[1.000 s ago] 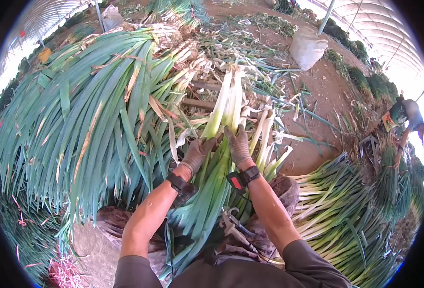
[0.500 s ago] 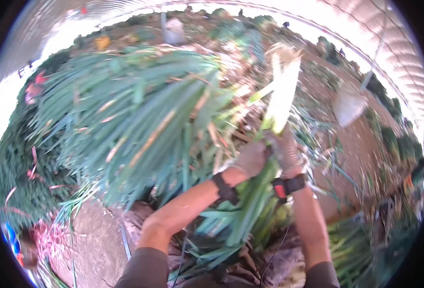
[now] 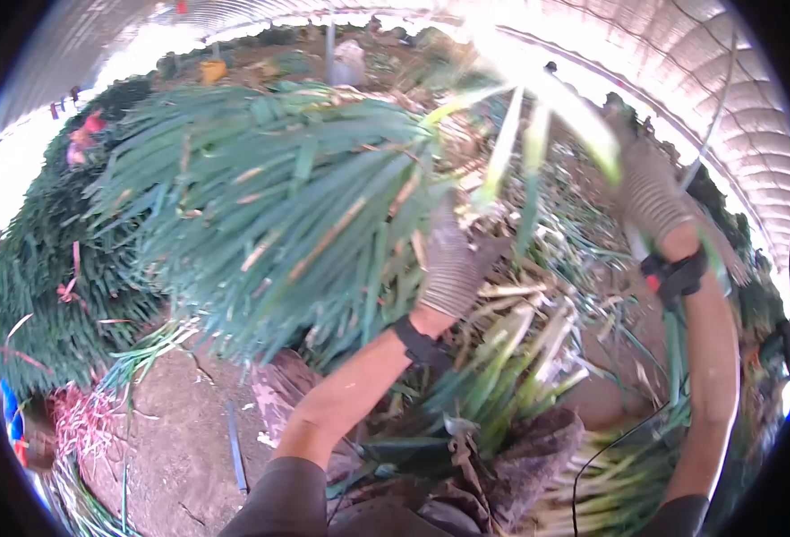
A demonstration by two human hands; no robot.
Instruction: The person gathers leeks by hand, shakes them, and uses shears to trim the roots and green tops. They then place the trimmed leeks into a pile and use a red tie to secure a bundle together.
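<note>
My right hand (image 3: 650,188), in a striped work glove, is raised at the right and closed around a leek (image 3: 583,121). The leek's pale root end points up and left into the glare, and green leaves hang below my wrist. My left hand (image 3: 453,259), also gloved, is beside the large pile of leeks (image 3: 278,206). Its fingers look apart and hold nothing, though motion blurs them. Between my hands are loose pale-green stalks (image 3: 505,148), blurred. Below them, a few leeks (image 3: 511,358) lie across my lap.
Another dark green heap (image 3: 72,259) stands at the far left. Pink ties (image 3: 95,430) lie on the dirt floor near a blue strip (image 3: 236,447). Cut leaves and peelings (image 3: 583,224) cover the ground ahead. More leeks (image 3: 583,492) lie at the lower right. A white sack (image 3: 348,63) stands behind.
My hands were together around the leek in front of me. My left hand has let go and moved left; my right hand has swung up and right with the leek, which now tilts left.
</note>
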